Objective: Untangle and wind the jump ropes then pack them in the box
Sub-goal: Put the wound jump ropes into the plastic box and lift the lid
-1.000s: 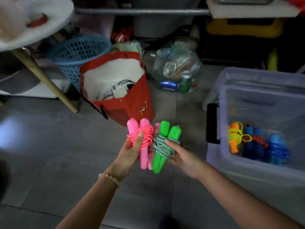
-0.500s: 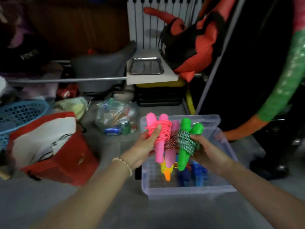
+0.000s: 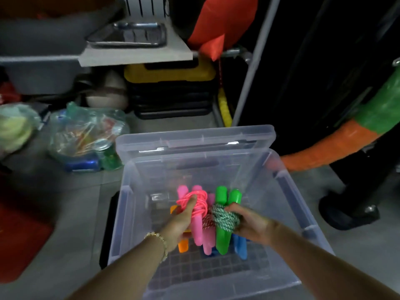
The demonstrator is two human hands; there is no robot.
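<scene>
Dim room — grey tiled floor (image 3: 75,224), white shelf (image 3: 134,55) above a yellow-lidded black crate (image 3: 171,94).

Pink jump rope (image 3: 197,231): hot-pink handles, neon-pink cord. Green jump rope (image 3: 221,239): bright green handles, green-and-white twisted cord. Between them: magenta handle (image 3: 207,245), red-and-white speckled cord (image 3: 207,220). Box (image 3: 303,213): clear, frosted plastic, dark grid pattern on bottom. Inside box: orange handle (image 3: 183,245), blue handle (image 3: 240,245). Bracelet (image 3: 159,241): pale gold beads. Case (image 3: 171,72): black, yellow lid. Inflatable (image 3: 368,126): orange and green bands. Floor (image 3: 65,213): grey.
</scene>
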